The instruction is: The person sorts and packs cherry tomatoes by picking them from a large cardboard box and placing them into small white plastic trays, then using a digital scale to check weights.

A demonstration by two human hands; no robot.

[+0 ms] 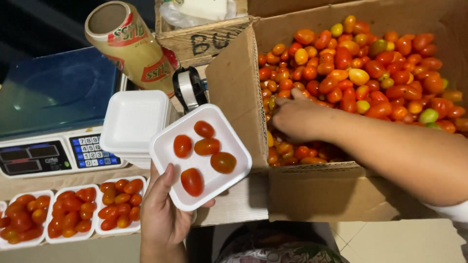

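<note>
I have my left hand (163, 214) low in the near middle, fingers closed around the underside of a white foam tray (201, 156), thumb up along its near left edge. The tray is tilted a little and carries five small red tomatoes (206, 146), spread loosely and mostly apart from one another. My right hand (297, 117) reaches in from the right, down into a big cardboard box (234, 83) on the right, resting among the heap of cherry tomatoes (370, 68), which run red, orange, yellow and a few green. The fingers there are curled into the pile near the box's left wall; I cannot tell whether they have hold of any fruit.

Just left of the held tray sits a stack of empty foam trays (134, 122) on the bench (73, 175). Farther left is a digital scale (53, 112) with a keypad. Along the near left edge stand three filled trays (70, 214) of tomatoes, side by side. At the far side lies a roll of wrap (129, 44) on its cardboard tube, and a tape dispenser (189, 87) stands just beside the box.
</note>
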